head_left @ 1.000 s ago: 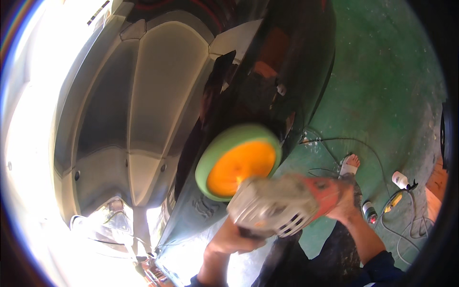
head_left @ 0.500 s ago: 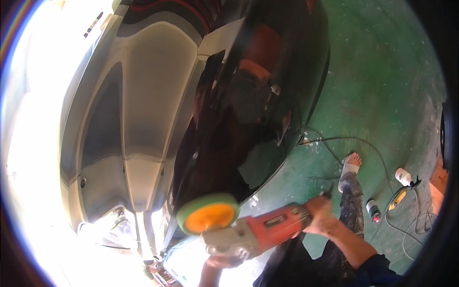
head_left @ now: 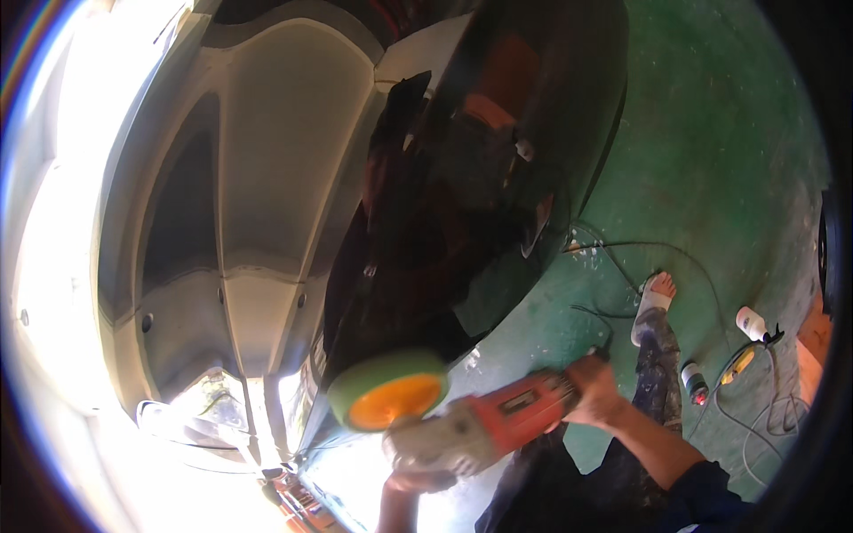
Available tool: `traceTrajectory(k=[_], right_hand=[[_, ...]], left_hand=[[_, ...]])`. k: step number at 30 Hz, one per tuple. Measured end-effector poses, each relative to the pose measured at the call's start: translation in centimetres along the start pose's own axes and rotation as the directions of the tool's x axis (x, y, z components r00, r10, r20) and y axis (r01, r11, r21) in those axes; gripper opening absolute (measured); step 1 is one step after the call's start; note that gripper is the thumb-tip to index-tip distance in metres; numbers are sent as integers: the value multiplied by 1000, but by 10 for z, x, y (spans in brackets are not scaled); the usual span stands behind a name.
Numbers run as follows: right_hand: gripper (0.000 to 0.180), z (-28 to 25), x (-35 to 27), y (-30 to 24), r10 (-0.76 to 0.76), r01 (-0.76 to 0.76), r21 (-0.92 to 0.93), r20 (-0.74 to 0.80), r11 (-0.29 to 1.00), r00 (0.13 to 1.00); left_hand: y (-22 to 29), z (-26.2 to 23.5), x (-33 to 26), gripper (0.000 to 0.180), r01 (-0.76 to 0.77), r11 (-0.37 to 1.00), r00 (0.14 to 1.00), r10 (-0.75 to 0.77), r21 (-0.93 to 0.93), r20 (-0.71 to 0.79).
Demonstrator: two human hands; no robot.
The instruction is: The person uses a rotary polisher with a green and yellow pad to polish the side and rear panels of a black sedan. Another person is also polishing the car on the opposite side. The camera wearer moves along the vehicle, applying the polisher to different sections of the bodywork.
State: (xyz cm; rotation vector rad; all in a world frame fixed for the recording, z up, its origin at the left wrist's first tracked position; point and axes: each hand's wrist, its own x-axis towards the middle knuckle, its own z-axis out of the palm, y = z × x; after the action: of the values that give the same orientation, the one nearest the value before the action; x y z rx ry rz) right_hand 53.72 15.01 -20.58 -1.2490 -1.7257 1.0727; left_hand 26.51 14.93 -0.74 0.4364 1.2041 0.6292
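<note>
Both my hands hold a red and grey polisher [head_left: 524, 409]. Its green foam pad [head_left: 355, 375] with an orange backing faces the lower end of a glossy dark car body panel [head_left: 426, 240]. Whether the pad touches the panel I cannot tell. My left hand [head_left: 422, 481] is closed under the grey gear head, its fingers partly hidden. My right hand [head_left: 595, 391] wraps round the rear end of the red body, where a dark cord [head_left: 609, 336] comes out.
A light, mirror-like car surface [head_left: 267, 178] fills the left. On the green floor [head_left: 702, 160] lie a white bottle [head_left: 751, 322], a dark bottle [head_left: 693, 382], a yellow object [head_left: 737, 365] and looped cable [head_left: 753, 433]. My foot [head_left: 656, 291] stands near a cord. Tools [head_left: 302, 505] sit at lower left.
The polisher has shifted slightly right in the picture, still in both hands. The car surfaces and floor have also shifted a little as the view moved.
</note>
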Motion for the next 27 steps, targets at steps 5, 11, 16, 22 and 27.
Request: traceTrajectory(k=[5, 11, 16, 22, 27], right_hand=[[38, 62, -19, -10, -103, 107, -1, 243, 994, 964], [41, 20, -8, 5, -26, 26, 31, 22, 999, 999], [50, -64, 21, 29, 115, -123, -117, -67, 986, 991], [54, -48, 14, 50, 150, -150, 5, -113, 989, 982], [58, 31, -20, 43, 18, -16, 82, -26, 996, 1000]], left_hand=[[-76, -78, -62, 63, 92, 844, 959, -218, -529, -182], [-79, -99, -51, 91, 120, 904, 992, -126, -409, 13], [27, 39, 54, 63, 89, 981, 978, -120, 173, 174], [26, 70, 82, 49, 187, 976, 964, -205, 113, 171], [-31, -16, 15, 63, 199, 971, 980, -201, 132, 0]])
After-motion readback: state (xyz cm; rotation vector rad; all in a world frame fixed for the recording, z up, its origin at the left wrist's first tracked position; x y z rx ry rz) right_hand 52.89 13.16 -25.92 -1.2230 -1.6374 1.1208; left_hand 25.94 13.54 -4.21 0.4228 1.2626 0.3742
